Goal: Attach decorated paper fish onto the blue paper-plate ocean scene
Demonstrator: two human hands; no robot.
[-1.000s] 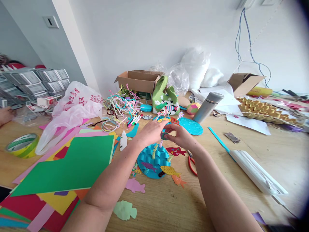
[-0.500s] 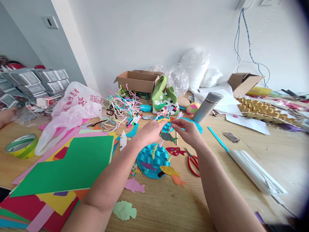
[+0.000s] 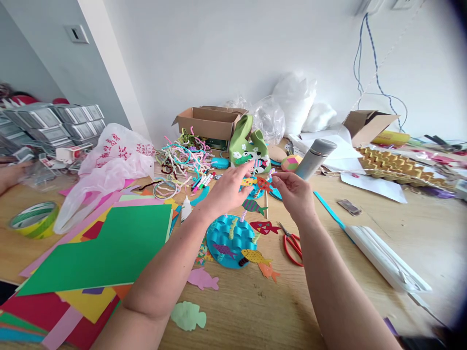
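Over the far blue disc (image 3: 276, 192), my left hand (image 3: 233, 188) is spread, beside a yellow paper fish (image 3: 248, 181). My right hand (image 3: 292, 192) is pinched at the right of an orange spotted fish (image 3: 263, 183); what its fingertips hold is too small to make out. Nearer lies a round blue woven disc (image 3: 228, 231) with curled pipe cleaners standing on it. Around it are a green striped fish (image 3: 254, 207), a red fish (image 3: 264, 227), a purple fish (image 3: 224, 250) and a yellow dotted fish (image 3: 255, 256).
Red-handled pliers (image 3: 292, 245) lie right of the disc, near a white glue gun-like tool (image 3: 388, 260). Coloured paper sheets (image 3: 105, 243) cover the left. A grey bottle (image 3: 315, 158) stands behind my right hand. Another person's hand (image 3: 12, 176) shows at the far left.
My hands have moved apart, the left one lifting slightly and the right shifting right. The yellow and orange fish between them show more clearly.
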